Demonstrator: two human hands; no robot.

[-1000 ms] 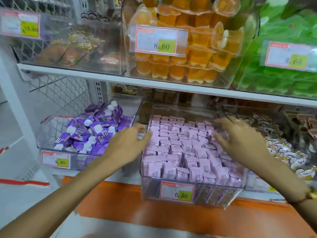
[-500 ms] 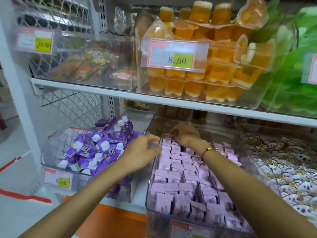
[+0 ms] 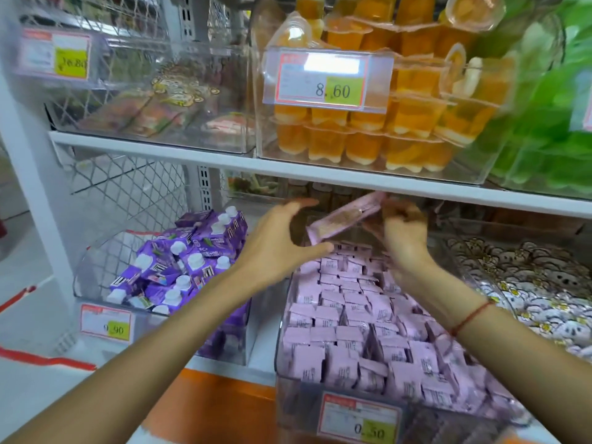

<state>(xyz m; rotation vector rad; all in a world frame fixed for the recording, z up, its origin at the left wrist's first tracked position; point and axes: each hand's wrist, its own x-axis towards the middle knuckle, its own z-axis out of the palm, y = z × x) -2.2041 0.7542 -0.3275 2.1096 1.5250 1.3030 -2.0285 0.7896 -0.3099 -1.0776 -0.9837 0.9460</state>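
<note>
A clear bin (image 3: 282,318) on the lower shelf holds several small pink packets (image 3: 352,322) in rows. At its far end my right hand (image 3: 404,232) holds one long pink packet (image 3: 344,221) by its right end, lifted and tilted above the rows. My left hand (image 3: 278,245) hovers just left of that packet, its fingers and thumb spread in a wide curve, with the thumb tip near the packet's lower left corner. Whether the thumb touches it is unclear.
A clear bin of purple cartons (image 3: 179,267) stands to the left, a bin of white wrapped sweets (image 3: 528,293) to the right. The white upper shelf (image 3: 224,160) hangs low over my hands, carrying orange jelly cups (image 3: 384,123) and green packs (image 3: 551,129).
My right hand has reached to the back of the bin and lifted out a long pink packet. My left hand has risen from the bin's left wall towards the packet.
</note>
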